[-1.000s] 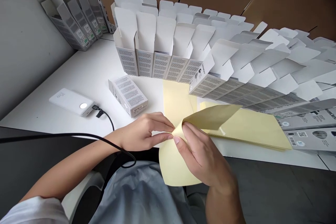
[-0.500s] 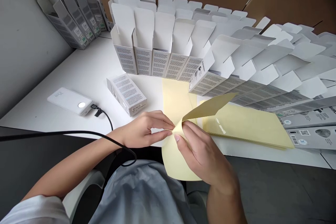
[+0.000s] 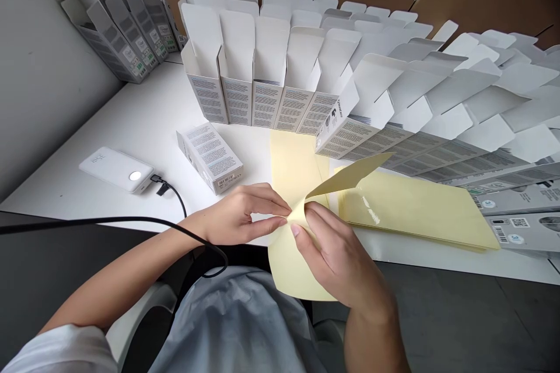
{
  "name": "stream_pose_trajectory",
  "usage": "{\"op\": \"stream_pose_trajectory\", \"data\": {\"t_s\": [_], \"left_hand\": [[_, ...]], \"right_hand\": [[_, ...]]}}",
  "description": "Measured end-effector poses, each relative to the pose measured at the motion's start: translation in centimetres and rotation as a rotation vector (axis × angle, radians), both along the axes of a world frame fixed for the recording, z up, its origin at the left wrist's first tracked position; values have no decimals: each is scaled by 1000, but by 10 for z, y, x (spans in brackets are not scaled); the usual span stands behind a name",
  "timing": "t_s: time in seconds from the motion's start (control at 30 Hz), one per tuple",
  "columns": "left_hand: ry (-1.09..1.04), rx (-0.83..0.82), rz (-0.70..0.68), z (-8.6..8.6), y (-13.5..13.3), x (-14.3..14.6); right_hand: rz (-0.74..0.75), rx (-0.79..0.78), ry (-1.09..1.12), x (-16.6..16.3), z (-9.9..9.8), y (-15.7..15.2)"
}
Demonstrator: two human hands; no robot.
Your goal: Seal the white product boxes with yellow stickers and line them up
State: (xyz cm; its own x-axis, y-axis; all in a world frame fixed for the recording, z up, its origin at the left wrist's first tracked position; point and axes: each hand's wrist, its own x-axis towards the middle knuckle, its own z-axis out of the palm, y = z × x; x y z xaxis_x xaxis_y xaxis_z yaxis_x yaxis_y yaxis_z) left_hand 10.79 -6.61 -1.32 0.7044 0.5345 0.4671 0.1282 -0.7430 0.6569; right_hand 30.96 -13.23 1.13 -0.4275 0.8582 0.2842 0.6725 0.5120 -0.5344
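Both hands pinch one pale yellow paper sheet (image 3: 297, 274) at the table's front edge. Its lower part hangs curved over my lap, and its upper part folds up to the right. My left hand (image 3: 245, 214) grips the sheet's left edge between thumb and fingertips. Close beside it, my right hand (image 3: 339, 256) has its thumb on the near face and its fingers behind the fold. Whatever lies between the fingertips is too small to make out. Another yellow sheet (image 3: 291, 166) lies flat behind the hands. To the right rests a stack of yellow sheets (image 3: 424, 210) with a shiny mark on top.
Rows of open-topped white boxes (image 3: 266, 102) stand along the back, with more grey-white boxes (image 3: 114, 41) at the far left. A closed box (image 3: 210, 154) lies near my left hand. A white power bank (image 3: 116, 168) has a black cable (image 3: 131, 220) crossing over my left forearm.
Both hands keep their pinch on the yellow sheet, almost still. The stack and boxes on the right appear slightly farther right in the view.
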Motion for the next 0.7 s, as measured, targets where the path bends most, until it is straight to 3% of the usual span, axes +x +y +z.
{"op": "stream_pose_trajectory", "data": {"t_s": [0.5,0.7], "left_hand": [[19,1,-40,-4,4,-1],[18,-75,-13,-4,4,-1]], "right_hand": [[1,4,-9,2,-3,3],[1,-12,7,2,-5,2]]}}
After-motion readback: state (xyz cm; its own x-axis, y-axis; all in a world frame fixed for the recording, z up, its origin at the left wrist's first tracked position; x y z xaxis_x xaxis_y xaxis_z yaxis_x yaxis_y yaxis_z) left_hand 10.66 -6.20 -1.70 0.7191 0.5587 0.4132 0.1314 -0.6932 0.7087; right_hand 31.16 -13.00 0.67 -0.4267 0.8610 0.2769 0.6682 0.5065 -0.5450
